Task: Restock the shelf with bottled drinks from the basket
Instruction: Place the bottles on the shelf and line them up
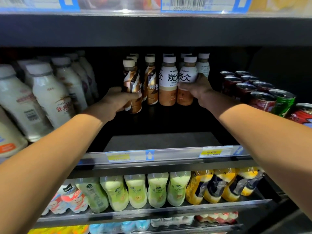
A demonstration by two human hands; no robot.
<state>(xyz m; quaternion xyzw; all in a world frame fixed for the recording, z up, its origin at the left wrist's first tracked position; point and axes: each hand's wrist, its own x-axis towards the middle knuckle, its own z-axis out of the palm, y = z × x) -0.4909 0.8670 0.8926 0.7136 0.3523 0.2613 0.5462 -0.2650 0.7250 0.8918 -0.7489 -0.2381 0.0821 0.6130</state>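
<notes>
A person is reaching both bare arms deep into a dark store shelf [162, 141], each hand working on a bottled drink. The left hand [116, 100] is gripping a brown coffee bottle [132, 85] low on its body, fingers curled round it. The bottle is standing at the front of its row, leaning slightly, with more of the same kind lined up behind it. Just to its right, a second brown bottle [152, 85] is standing upright.

The right hand [197, 88] is holding a white-labelled bottle [187, 78] of pale brown drink, fingers curled round its lower half. That bottle is touching a matching bottle [168, 81] on its left, and further white-capped bottles are standing behind the pair. Both held bottles are sitting well back on the shelf, far from the front rail [168, 156], where yellow price tags are showing behind clear plastic. Whether either held bottle is resting on the shelf or lifted just off it cannot be told.

On the left of the same shelf, rows of cream milk bottles [50, 93] are leaning towards the camera. On the right, red and green cans [261, 98] are standing in rows. One level down, pale green bottles [135, 191] are filling the middle, with yellow bottles [219, 184] beside them on the right.
</notes>
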